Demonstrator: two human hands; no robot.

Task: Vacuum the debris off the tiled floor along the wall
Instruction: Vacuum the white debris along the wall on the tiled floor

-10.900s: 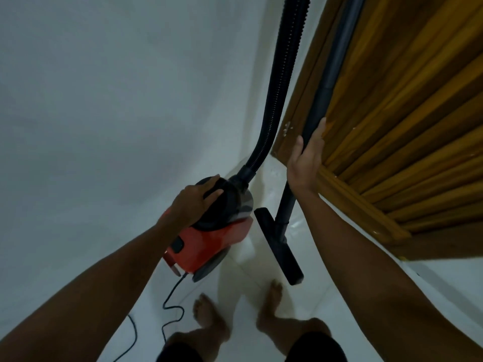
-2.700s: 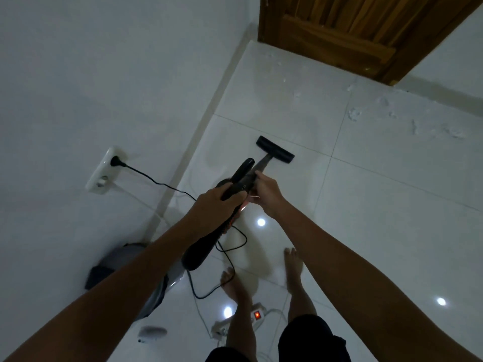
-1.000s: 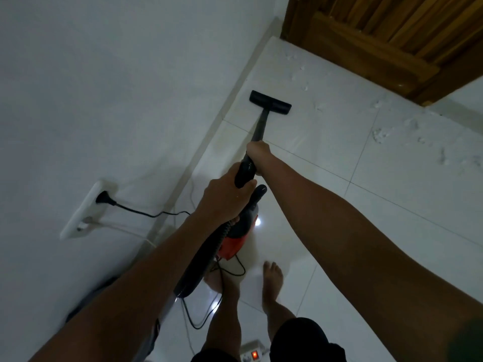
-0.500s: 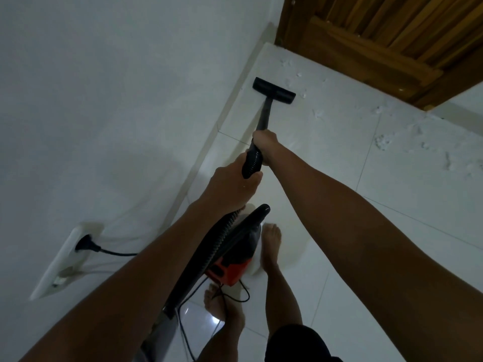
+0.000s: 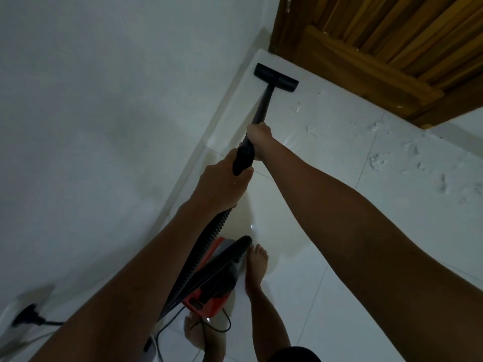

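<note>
Nearest, the red vacuum body (image 5: 209, 288) sits on the tiled floor (image 5: 313, 296) beside the person's bare feet, its ribbed hose (image 5: 198, 254) rising to the left hand (image 5: 222, 184), which grips the handle end, while the right hand (image 5: 257, 138) is wrapped round the black wand (image 5: 265, 104) further down. Beyond, the floor nozzle (image 5: 276, 77) lies flat in the corner where the wall (image 5: 104, 100) meets the wooden door (image 5: 379, 43). White debris (image 5: 379, 160) lies scattered to the right, so keep the nozzle flush and sweep slowly in overlapping strokes.

No text, label or number is legible anywhere, perhaps because the light is dim.
</note>
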